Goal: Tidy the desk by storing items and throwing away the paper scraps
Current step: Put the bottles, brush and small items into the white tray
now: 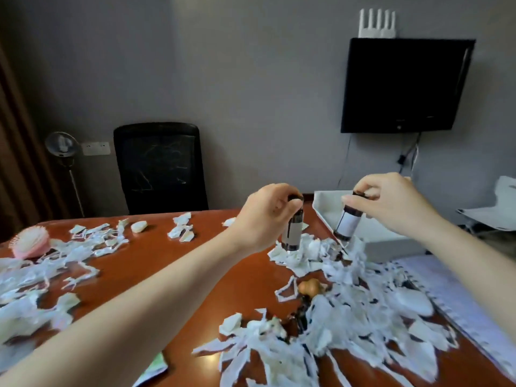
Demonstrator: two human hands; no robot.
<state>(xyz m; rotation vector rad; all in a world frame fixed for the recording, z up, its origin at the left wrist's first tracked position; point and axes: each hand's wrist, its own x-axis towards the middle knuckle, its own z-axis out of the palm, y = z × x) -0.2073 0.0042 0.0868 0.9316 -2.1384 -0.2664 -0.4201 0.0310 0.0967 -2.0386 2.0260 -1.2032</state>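
Note:
My left hand (262, 216) grips the cap of a dark bottle with a pale label (293, 233), held upright just above the scraps. My right hand (391, 202) holds a second dark bottle with a white label (347, 223) by its cap, tilted, at the edge of a white storage box (326, 208). White paper scraps (349, 317) cover the right half of the reddish-brown desk (195, 275), and more scraps (42, 275) lie on the left.
A pink hairbrush (29, 243) lies at the far left. A small wooden gourd-shaped object (308, 286) and dark beads sit among the scraps. A black office chair (160, 166) stands behind the desk. A wall screen (402, 85) hangs right. A pale mat (460, 289) lies right.

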